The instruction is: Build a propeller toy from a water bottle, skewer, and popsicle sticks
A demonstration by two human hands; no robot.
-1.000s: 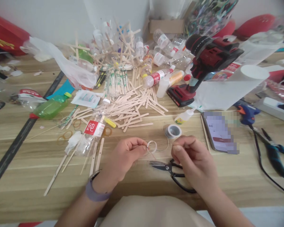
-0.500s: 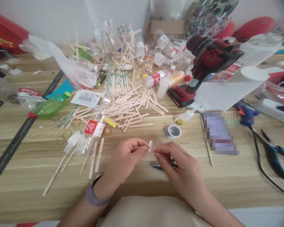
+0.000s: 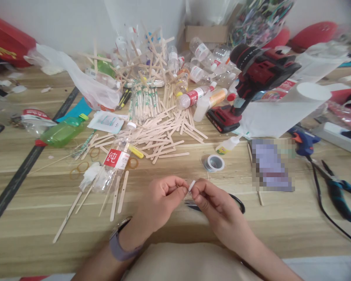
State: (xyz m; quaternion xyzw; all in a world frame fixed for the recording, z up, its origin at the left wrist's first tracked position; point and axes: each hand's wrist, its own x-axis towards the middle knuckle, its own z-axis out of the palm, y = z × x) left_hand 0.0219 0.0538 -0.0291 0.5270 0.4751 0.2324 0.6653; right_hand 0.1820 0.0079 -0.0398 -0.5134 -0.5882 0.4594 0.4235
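Observation:
A small white disc, seen nearly edge-on and looking like a bottle cap (image 3: 192, 185), is between my two hands above the front of the table. My right hand (image 3: 219, 205) pinches its right side with thumb and forefinger. From the left, my left hand (image 3: 166, 201) has its thumb and forefinger pressed together close against the cap. Something thin seems to be in that pinch, too small to make out. Scissors (image 3: 239, 203) with black handles lie on the table, partly hidden beneath my right hand. Beyond the hands rests a spool of grey thread or wire (image 3: 215, 163).
A clear bottle (image 3: 115, 160) lies left, by loose wooden sticks (image 3: 123, 191). Behind is a heap of craft sticks (image 3: 163, 132). A red drill (image 3: 251, 82) stands at the back right. A glue bottle (image 3: 228, 145), pliers (image 3: 337, 191) and glue gun (image 3: 304, 140) lie right.
My right hand has moved left and now has its fingertips on the white cap, where before there was a gap. The cap has shifted slightly right and tilted. The scissors' handle shows more.

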